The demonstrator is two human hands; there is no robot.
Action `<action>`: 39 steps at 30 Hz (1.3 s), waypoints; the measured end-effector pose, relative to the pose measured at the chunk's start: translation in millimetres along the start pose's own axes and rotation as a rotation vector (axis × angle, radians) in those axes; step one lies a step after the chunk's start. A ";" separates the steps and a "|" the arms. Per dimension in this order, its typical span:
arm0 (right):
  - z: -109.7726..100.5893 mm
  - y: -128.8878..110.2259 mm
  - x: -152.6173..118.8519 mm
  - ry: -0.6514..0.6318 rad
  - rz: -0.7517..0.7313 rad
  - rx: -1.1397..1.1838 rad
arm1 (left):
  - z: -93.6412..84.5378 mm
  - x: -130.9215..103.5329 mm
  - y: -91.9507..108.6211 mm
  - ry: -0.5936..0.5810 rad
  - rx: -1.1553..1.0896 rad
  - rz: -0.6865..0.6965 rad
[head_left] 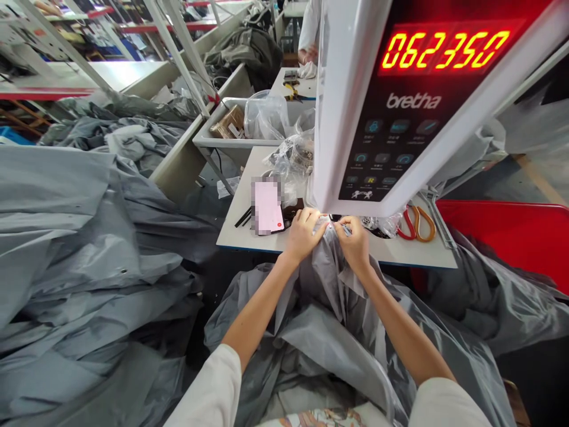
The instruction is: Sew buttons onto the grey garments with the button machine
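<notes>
Grey fabric drapes from the table edge down over my lap. My left hand pinches this fabric at its upper edge, close under the head of a white machine. Just to the right, my right hand grips the same fabric between thumb and fingers. A small bright spot of light falls on the cloth by my left fingertips. The machine's lower working parts are mostly hidden behind its head and my hands. On its front panel, red digits read 062350.
A phone lies on the table left of my hands. Scissors with red and orange handles lie to the right. Piles of grey fabric fill the left side. Behind stand a grey tray and another person's arm.
</notes>
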State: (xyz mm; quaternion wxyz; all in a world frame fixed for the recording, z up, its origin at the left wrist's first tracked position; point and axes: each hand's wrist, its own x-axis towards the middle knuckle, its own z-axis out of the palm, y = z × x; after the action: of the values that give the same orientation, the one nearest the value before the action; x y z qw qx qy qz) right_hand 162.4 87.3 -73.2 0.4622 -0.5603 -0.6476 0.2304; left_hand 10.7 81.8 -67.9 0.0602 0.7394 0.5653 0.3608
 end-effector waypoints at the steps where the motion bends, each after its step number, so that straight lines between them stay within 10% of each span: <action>1: -0.2 0.1 -0.9 0.006 -0.006 -0.012 | 1.0 0.1 -0.6 -0.003 -0.030 0.036; 17: -5.0 1.1 -6.2 -0.047 -0.059 -0.083 | -4.5 -8.2 3.4 -0.062 -0.221 0.055; 22: -44.9 -2.1 -8.6 0.110 -0.353 -0.279 | -2.6 -10.0 0.1 -0.056 -0.229 0.063; 27: -107.0 31.0 16.8 0.322 -0.207 -0.343 | -0.2 -11.6 -0.9 -0.034 -0.215 0.049; 35: -119.9 66.3 67.4 -0.391 -0.243 -0.572 | 0.1 -11.4 0.4 -0.042 -0.205 0.019; 39: -114.9 54.3 77.2 -0.546 -0.221 -0.774 | 0.2 -11.7 -0.7 -0.045 -0.210 0.016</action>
State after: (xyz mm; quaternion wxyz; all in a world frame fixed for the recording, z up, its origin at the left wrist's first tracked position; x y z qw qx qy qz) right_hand 293.0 149.0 -37.6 0.0549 -0.5380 -0.8389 0.0607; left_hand 9.2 71.8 -73.8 0.1471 0.7413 0.5171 0.4018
